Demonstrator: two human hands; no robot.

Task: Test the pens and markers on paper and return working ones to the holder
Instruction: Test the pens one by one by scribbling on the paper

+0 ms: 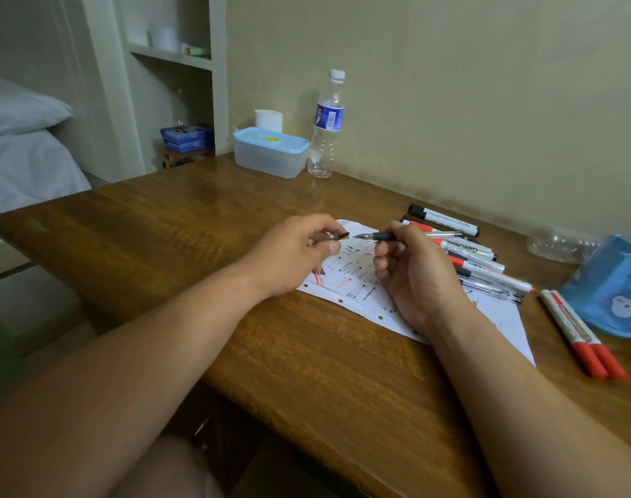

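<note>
As right hand [414, 278] holds pen [382, 237], cap [341, 236] off

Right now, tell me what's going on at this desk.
A person is testing pens at a wooden table. The right hand grips an uncapped pen, its tip pointing at the cap pinched in the left hand, above a paper covered in test strokes. More markers and pens lie beside it; two red markers lie by the blue holder.

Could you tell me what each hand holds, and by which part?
Right hand: a pen, by its dark grip near the tip. Left hand: a dark cap, by one end.
</note>
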